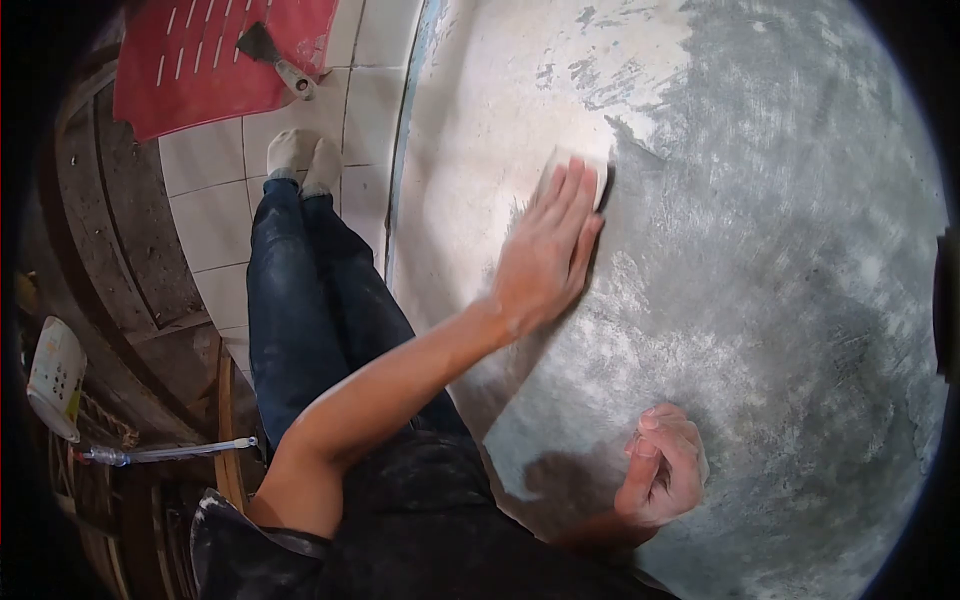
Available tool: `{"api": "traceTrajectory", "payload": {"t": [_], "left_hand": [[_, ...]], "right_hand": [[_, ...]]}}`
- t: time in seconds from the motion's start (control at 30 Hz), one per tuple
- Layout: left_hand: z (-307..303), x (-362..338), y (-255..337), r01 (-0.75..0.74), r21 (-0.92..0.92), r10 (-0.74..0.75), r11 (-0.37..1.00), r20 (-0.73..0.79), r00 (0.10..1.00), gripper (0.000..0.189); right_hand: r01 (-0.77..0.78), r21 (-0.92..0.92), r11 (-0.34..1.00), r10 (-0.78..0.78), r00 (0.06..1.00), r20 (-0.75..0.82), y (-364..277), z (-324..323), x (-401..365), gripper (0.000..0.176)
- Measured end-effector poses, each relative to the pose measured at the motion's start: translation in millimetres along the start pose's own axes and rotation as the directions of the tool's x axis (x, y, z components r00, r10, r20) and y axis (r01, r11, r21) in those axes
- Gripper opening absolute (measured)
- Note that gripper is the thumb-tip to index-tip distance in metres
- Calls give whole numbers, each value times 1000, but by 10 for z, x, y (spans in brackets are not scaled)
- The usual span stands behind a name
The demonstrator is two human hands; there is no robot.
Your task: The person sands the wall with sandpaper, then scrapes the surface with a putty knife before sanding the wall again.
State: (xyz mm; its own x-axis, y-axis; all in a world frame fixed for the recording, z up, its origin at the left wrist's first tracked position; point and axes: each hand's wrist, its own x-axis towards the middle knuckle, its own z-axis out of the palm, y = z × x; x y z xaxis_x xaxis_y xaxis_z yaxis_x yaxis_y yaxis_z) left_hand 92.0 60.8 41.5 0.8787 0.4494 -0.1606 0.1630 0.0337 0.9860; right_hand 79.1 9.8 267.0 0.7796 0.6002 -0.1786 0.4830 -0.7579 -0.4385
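Observation:
My left hand (545, 245) lies with straight fingers over a flat pale sanding pad (602, 180), pressing it against the wall-like surface (760, 250). A dark edge of the pad shows beside the fingertips. That surface is chalky white toward the upper left and mottled grey elsewhere, with scraped patches near the top. Lower down, my right hand (665, 465) is curled into a loose fist close to the grey area, and nothing shows in its fingers.
A putty knife (275, 62) rests on a red slotted plastic piece (200, 95) over white floor tiles (210, 225). My socked feet (300, 158) stand on the tiles. At left are a white perforated container (57, 375), a clear tube (175, 452) and wooden framing (228, 420).

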Motion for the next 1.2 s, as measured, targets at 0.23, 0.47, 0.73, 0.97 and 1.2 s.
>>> {"api": "traceTrajectory", "payload": {"t": [0.23,0.47,0.73,0.97,1.2], "left_hand": [[-16,176,-33,-16,-11,16,1000,4,1000,47],[-73,-178,90,-10,46,9,999,38,999,45],[-26,289,-137,-5,42,5,999,-10,1000,47],[-99,2,61,-36,75,33,997,35,999,45],[-106,274,54,-32,115,32,993,2,999,43]], "right_hand": [[-10,-11,1000,10,1000,-4,-11,25,9,16],[-22,-3,1000,22,1000,-1,-12,18,7,15],[-22,5,1000,22,1000,-17,-8,39,2,14],[-5,7,1000,6,1000,-17,19,41,6,16],[-13,-6,1000,13,1000,-5,6,34,14,17]]}}
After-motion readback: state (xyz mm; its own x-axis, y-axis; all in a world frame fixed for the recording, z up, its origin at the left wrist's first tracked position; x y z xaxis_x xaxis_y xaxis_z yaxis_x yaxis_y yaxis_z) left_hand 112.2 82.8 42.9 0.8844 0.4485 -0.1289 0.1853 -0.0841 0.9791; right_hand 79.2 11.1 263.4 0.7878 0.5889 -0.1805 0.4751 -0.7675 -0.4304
